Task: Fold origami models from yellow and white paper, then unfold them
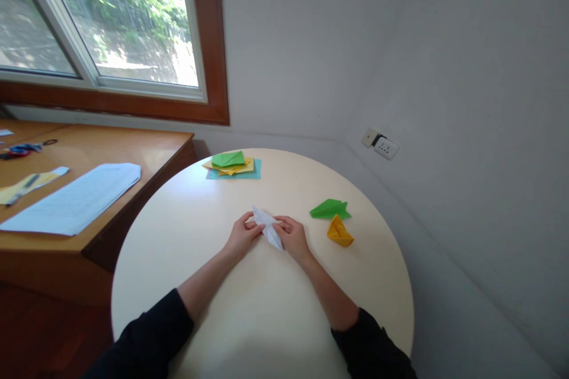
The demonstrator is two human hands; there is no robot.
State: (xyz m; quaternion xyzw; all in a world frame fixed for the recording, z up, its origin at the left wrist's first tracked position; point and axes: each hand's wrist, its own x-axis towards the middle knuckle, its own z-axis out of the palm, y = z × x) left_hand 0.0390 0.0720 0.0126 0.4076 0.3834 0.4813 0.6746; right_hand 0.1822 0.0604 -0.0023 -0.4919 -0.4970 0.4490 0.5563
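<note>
A folded white paper piece [268, 226], long and pointed, lies on the round cream table [267, 308] between my hands. My left hand [242, 234] pinches its left side with the fingertips. My right hand [291, 235] grips its right side, with the fingers curled over the paper. Both hands rest on the tabletop near its middle. To the right of my right hand sit a folded green paper shape [329, 209] and a folded yellow paper shape [339, 231], neither touched.
A stack of green, yellow and teal paper sheets [232, 166] lies at the table's far edge. A wooden desk [146, 154] at the left holds a white sheet [75, 198], a yellow strip and scissors [22, 149]. A wall socket [384, 147] is at the right; a window is above.
</note>
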